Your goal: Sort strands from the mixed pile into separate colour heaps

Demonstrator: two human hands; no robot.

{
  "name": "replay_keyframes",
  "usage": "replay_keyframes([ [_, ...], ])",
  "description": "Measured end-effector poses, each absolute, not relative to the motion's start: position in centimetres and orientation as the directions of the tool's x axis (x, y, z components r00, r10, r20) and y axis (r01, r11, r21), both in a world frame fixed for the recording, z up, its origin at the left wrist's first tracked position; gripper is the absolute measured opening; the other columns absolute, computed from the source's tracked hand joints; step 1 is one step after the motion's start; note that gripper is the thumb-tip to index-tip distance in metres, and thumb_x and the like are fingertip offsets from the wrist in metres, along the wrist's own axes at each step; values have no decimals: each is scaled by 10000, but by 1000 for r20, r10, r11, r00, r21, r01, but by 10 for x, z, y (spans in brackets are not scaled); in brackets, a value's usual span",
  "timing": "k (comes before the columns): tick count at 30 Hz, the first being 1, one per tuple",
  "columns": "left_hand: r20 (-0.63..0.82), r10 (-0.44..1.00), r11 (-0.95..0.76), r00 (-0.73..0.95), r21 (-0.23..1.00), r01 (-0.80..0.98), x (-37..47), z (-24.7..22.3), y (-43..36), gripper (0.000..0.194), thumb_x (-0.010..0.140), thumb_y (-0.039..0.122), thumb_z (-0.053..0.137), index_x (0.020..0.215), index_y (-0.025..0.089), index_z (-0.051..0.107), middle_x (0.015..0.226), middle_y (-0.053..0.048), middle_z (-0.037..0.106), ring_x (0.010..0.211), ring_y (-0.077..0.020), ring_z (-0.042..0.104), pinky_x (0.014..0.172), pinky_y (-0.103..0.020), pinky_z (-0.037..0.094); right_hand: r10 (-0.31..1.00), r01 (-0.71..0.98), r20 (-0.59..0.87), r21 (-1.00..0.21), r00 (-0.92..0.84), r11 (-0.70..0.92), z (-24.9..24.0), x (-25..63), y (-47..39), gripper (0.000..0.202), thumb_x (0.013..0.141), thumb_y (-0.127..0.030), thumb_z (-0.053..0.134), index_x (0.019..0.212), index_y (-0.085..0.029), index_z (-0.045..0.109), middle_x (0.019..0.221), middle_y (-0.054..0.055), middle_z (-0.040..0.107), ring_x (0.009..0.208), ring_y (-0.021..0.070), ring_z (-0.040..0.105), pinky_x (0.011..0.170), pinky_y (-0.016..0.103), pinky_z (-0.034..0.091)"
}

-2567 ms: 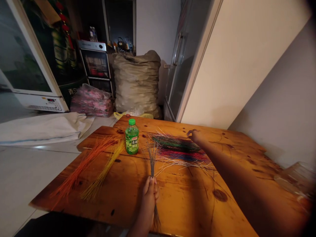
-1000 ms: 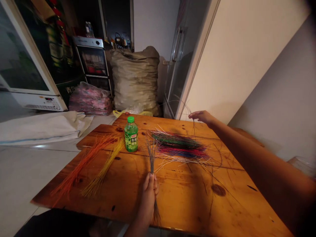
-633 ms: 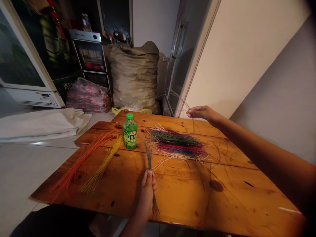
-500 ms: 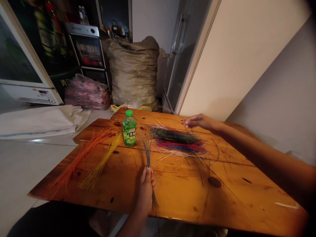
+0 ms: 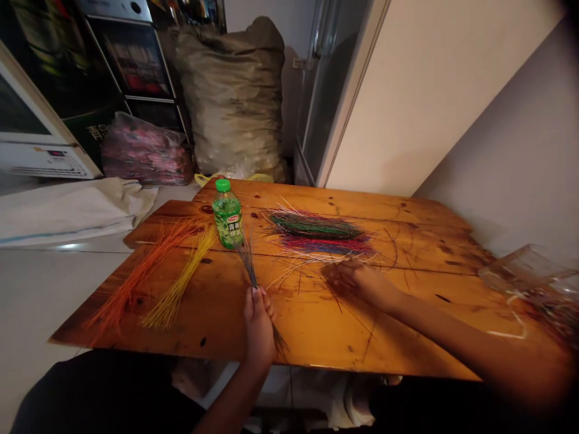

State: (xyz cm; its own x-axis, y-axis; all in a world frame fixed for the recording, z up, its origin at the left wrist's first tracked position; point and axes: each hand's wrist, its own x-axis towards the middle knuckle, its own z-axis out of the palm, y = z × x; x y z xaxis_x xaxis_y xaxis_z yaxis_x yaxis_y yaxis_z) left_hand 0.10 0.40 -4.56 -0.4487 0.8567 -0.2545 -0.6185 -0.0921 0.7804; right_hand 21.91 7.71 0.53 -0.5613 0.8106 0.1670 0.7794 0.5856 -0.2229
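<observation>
My left hand point(image 5: 260, 316) is wrapped round a bundle of thin dark grey strands point(image 5: 247, 262); their tops fan out toward the bottle, and their lower ends poke out below the fist. Low over the wooden table, my right hand point(image 5: 355, 280) is just in front of a pile of coloured strands. Its fingers are dark and blurred, so I cannot make out whether they hold anything. Within that pile lie green strands point(image 5: 316, 226), red and blue strands point(image 5: 325, 244) and loose white strands point(image 5: 294, 265).
Left on the table point(image 5: 316, 334) lie orange strands point(image 5: 140, 280) and yellow strands point(image 5: 183, 280). A green-capped drink bottle point(image 5: 228, 217) stands behind them. A clear plastic container point(image 5: 520, 265) is at the right edge. Beyond the table are a large sack point(image 5: 233, 96) and a bag point(image 5: 145, 150).
My right hand has come down and nearer from above the far side of the pile. My left hand keeps its bundle, now tilted more to the left. The view has shifted slightly.
</observation>
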Motion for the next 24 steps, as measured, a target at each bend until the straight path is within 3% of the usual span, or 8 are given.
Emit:
replay_keyframes([
  [3,-217,836,-159,-505,785,-599,-1,-43,3,353,696,454,631,708,170,423,501,89,300,379,-21,230,342,-128,164,821,768,234,-291,-521,570,-16,217,53,215,874,-280,428,951,-231,622,958,52,656,906,180,590,812,331,461],
  [6,-150,804,-233,-575,811,-537,-12,-30,2,345,715,431,624,675,173,399,485,87,289,379,-28,234,346,-139,173,850,793,312,-325,-425,516,-38,216,37,221,883,-316,420,961,-210,598,958,71,635,910,195,579,812,355,462],
  [11,39,665,-374,-745,882,-288,-32,13,-4,366,681,441,655,650,179,401,467,84,295,375,-34,228,348,-151,193,813,774,357,-288,-460,564,-48,217,31,225,869,-330,453,1009,-219,590,989,73,629,919,215,568,798,371,454],
  [14,88,695,-368,-713,896,-247,-22,25,-11,401,656,479,673,648,184,402,461,84,268,378,-34,220,352,-149,189,795,760,360,-272,-489,591,-46,217,32,207,853,-343,483,972,-221,601,979,68,634,903,221,562,774,371,447],
  [18,-184,891,-23,-414,895,-446,18,3,-14,481,616,574,657,645,177,388,480,84,275,377,-24,220,346,-142,168,807,781,381,-270,-451,563,-45,216,32,158,860,-269,461,876,-211,607,885,66,634,830,208,552,731,349,435],
  [20,-294,920,136,-259,859,-494,39,-15,-11,495,606,579,661,642,172,382,482,91,260,375,-18,192,345,-142,147,820,800,381,-263,-427,539,-46,215,32,153,853,-238,455,822,-200,600,823,66,623,784,208,539,707,347,428],
  [24,-327,921,172,-214,831,-529,65,-37,-3,485,642,578,632,663,169,373,508,94,258,387,-13,169,351,-142,133,845,780,416,-378,-338,498,-47,217,33,105,822,-221,483,793,-192,579,845,73,606,818,216,517,735,353,417],
])
